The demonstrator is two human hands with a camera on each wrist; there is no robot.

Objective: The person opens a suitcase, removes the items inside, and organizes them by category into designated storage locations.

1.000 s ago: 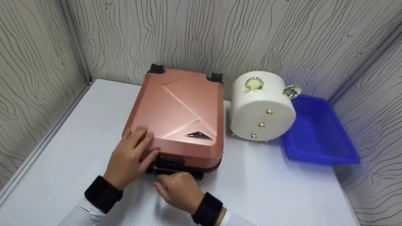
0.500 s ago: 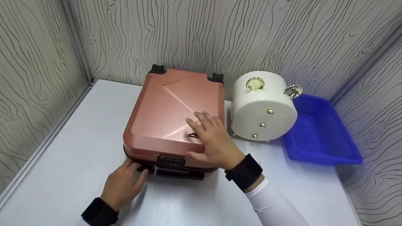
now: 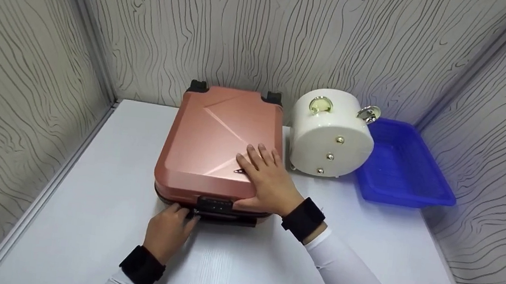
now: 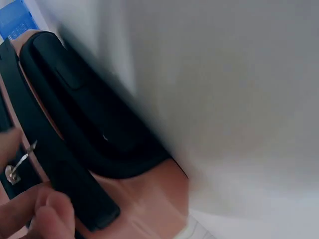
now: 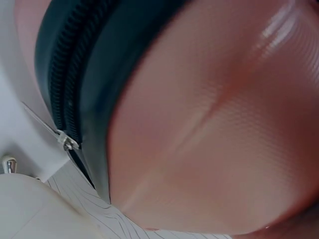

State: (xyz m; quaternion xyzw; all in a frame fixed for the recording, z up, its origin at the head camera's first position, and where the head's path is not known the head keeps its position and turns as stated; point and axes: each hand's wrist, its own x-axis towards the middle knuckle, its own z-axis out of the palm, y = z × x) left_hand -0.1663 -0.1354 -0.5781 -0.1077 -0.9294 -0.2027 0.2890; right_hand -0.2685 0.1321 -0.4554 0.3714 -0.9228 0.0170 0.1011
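— Since half a second ago, what has moved?

— Mostly the left hand (image 3: 171, 231): it has slid rightwards along the near edge of the pink suitcase (image 3: 215, 152) and now sits by the black lock (image 3: 214, 204). The right hand (image 3: 264, 179) has barely shifted.

— How does each hand lie?

— The right hand rests flat on the lid's near right corner, fingers spread and straight. The left hand's fingers curl at the zip band; the left wrist view shows a small metal zip pull (image 4: 17, 164) just beside the fingertips (image 4: 52, 211), but whether they pinch it I cannot tell.

— And the suitcase?

— Lying flat and closed on the white worktop (image 3: 90, 219), wheels toward the back wall. Just beside it to the right stands a white round case (image 3: 331, 137), then a blue tray (image 3: 404, 166).
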